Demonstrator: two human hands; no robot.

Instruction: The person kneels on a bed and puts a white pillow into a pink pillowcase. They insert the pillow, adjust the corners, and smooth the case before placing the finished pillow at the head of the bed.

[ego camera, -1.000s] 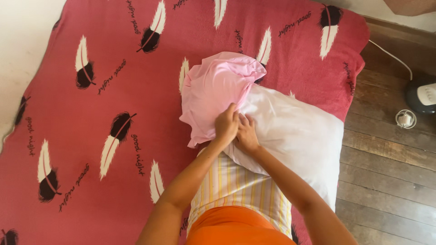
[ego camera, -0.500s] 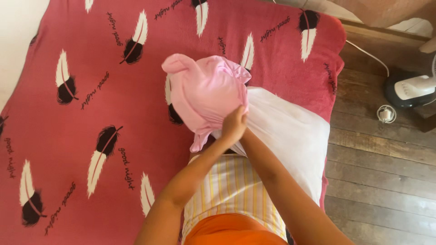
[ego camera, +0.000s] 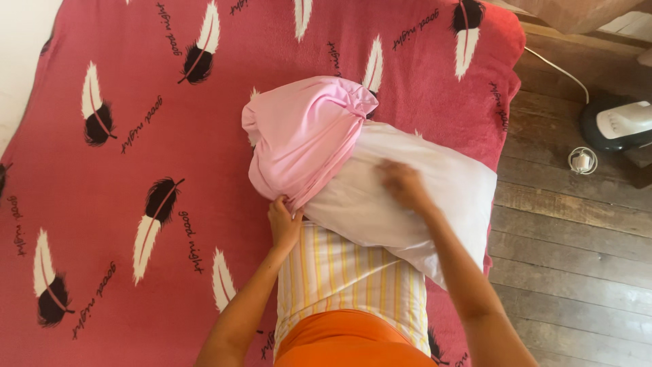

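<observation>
Pinched between thumb and fingers of the left hand point(ego camera: 284, 223): the gathered near edge of the pink pillowcase point(ego camera: 303, 139), closed tight on the cloth. Laid flat on the white pillow point(ego camera: 421, 197), right hand point(ego camera: 402, 183), blurred; fingers seemingly spread and pressing rather than gripping, though hard to tell for sure.

Head view, looking down: pillow lying across the right part of the bed, far-left end already sheathed in pink, near-right end bare and reaching toward the bed's right edge. Pillowcase bunched in folds over that covered end, open mouth puckered at the left hand. Under both, a red blanket with a feather pattern point(ego camera: 136, 136), spread over the whole bed. Nearest the camera, a yellow-striped top point(ego camera: 346, 272) and orange cloth point(ego camera: 346, 343) on the person's body. Off to the right, wooden floorboards point(ego camera: 577, 272), a small round white object point(ego camera: 583, 161) and a dark-based appliance with a white top point(ego camera: 621, 122), well apart from the pillow.

Probably light and soft, both pieces: pillow yielding under pressure and springing back, case limp, thin, apt to slide and bunch. Best held at the hem of the opening, well apart on either side, with the pillow steadied by its bare end.
</observation>
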